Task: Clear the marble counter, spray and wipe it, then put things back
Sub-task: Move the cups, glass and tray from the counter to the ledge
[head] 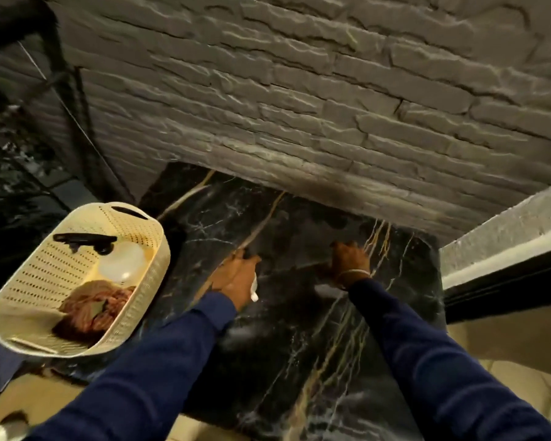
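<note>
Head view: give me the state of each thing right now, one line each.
Marble counter: mostly bare around the hands.
Cream basket: at counter's left edge, holding items.
Left hand: closed around a small white object, identity unclear.
Right hand: pressed down on the counter; contents unclear.

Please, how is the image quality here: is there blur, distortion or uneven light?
Head view: wide-angle bending curves the brick wall and counter; motion blur softens the left hand, right hand and basket; light is dim and warm, darkest at upper left; the white thing in the left hand is unclear.
</note>
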### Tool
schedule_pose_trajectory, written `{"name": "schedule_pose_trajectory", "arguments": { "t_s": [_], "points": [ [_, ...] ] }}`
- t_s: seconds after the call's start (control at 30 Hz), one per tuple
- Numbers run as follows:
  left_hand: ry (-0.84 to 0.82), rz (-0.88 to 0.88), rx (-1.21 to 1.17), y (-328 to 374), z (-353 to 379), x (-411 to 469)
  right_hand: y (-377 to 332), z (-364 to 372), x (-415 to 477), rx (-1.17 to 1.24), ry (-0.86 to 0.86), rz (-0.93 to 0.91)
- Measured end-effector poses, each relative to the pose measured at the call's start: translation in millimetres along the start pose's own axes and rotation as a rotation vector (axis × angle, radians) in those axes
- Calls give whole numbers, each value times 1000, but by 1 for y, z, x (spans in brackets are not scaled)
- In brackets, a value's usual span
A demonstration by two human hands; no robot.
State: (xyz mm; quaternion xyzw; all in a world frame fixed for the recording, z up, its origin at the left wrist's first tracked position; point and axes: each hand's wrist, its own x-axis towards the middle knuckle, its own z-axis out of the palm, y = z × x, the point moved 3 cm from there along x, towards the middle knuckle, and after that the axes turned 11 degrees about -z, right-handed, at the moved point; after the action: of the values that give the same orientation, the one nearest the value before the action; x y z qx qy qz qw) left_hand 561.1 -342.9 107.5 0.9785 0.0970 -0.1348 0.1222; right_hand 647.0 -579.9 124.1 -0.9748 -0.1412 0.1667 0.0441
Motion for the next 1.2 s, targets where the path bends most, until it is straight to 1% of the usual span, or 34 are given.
{"name": "schedule_pose_trajectory", "arguments": {
  "t_s": [0.07, 0.13, 0.23, 0.37, 0.43, 0.5, 0.57, 0.6, 0.63, 0.67, 0.73, 0.77, 0.83, 0.87, 0.9, 0.93, 1.0, 1.1, 1.2],
  "points": [
    [-34, -75, 14, 2, 10, 18, 10, 10, 11, -11, -27, 14],
    [-61, -105, 29, 3, 17, 27, 16, 19, 20, 22, -31, 29],
    [-67, -109, 78, 3, 26, 36, 22, 30, 30, 14, -36, 20],
    [-132, -116, 117, 6, 22, 39, 22, 30, 31, 43, -14, 43],
    [-127, -117, 136, 7, 18, 38, 21, 27, 31, 67, 6, 28],
    [-67, -144, 67, 5, 12, 37, 20, 23, 31, 123, 44, 1],
    [53, -219, -116, 2, -3, 35, 15, 13, 29, 239, 116, -14],
    [118, -272, -250, 1, -12, 31, 11, 6, 27, 335, 144, 1],
    [172, -327, -427, 1, -22, 25, 5, -2, 23, 449, 159, 28],
    [191, -388, -657, 1, -31, 18, -2, -9, 19, 585, 174, 58],
    [144, -515, -1205, 1, -38, 7, -16, -16, 13, 864, 243, 91],
    [101, -564, -1465, 1, -39, 3, -21, -18, 12, 952, 283, 84],
    [-5, -562, -1918, 0, -44, -6, -36, -22, 10, 991, 322, 24],
    [-36, -528, -2083, -3, -49, -12, -47, -25, 8, 972, 321, -25],
    [-45, -484, -2187, -7, -53, -16, -58, -29, 6, 940, 324, -74],
    [-42, -444, -2234, -8, -57, -20, -67, -32, 4, 919, 336, -116],
    [-3, -390, -2229, -16, -61, -32, -88, -38, -2, 882, 367, -199],
    [64, -334, -2109, -32, -59, -49, -118, -43, -12, 816, 425, -307],
    [188, -345, -1959, -53, -59, -67, -145, -47, -24, 780, 439, -388]
  ]
}}
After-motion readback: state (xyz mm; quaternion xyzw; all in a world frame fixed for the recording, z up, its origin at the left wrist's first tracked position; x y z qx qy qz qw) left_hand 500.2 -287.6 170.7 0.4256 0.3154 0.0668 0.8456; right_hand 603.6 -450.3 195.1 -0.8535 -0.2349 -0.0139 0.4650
